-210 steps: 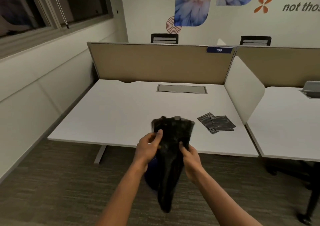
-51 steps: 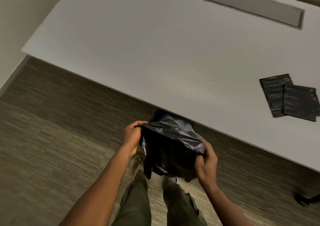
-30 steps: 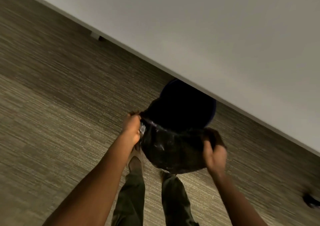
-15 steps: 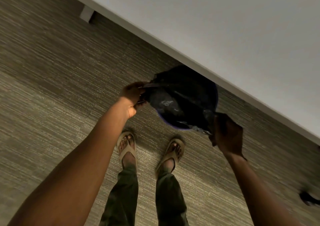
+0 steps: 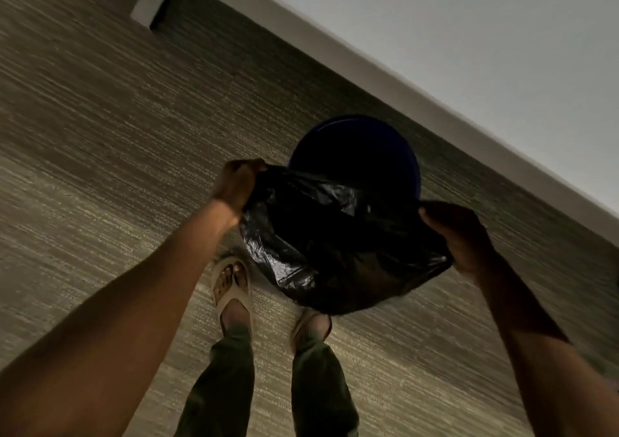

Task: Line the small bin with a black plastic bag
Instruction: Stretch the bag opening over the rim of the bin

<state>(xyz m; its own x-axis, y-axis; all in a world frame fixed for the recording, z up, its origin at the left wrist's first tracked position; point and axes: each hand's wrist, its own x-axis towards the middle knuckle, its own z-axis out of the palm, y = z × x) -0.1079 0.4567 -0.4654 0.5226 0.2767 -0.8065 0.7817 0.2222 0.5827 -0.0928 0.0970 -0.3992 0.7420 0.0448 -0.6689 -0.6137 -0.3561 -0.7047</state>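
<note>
A small round dark blue bin (image 5: 355, 142) stands on the carpet, partly under the desk's edge. Its inside looks black and shows nothing. I hold a black plastic bag (image 5: 321, 245) stretched wide just in front of the bin, overlapping its near rim. My left hand (image 5: 236, 182) pinches the bag's edge at the bin's left side. My right hand (image 5: 457, 235) grips the opposite edge at the bin's right side. The bag's body sags down toward my feet.
The white desk (image 5: 469, 34) runs diagonally across the upper right, its edge overhanging the bin. A desk leg (image 5: 150, 1) meets the floor at the top left. My feet in sandals (image 5: 231, 286) stand on grey-brown carpet just behind the bag.
Since a second ago the bag's mouth is spread wider, with my hands further apart. Half a second ago the bag lay over the bin's opening; now it sits nearer me and the bin's far rim shows.
</note>
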